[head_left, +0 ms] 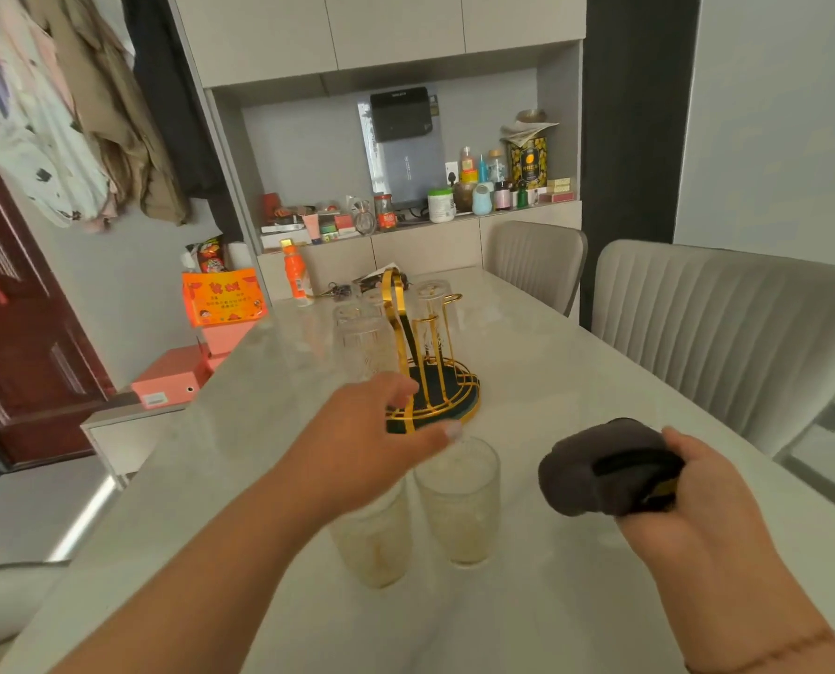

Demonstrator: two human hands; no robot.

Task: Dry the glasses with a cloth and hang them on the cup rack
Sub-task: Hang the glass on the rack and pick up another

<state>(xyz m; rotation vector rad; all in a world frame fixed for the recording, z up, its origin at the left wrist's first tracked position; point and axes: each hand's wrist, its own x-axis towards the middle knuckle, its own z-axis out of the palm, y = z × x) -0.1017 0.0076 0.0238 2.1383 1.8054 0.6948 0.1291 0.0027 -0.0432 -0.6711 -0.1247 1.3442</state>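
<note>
Our left hand (381,430) hovers loose-fingered over two glasses (459,498), right hand (697,488) clutching the cloth (585,469) — a clumsy reach could topple them.

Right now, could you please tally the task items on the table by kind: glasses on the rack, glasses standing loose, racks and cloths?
Glasses on the rack: 4
Loose glasses: 2
Racks: 1
Cloths: 1, held in the right hand
Total: 8
</note>
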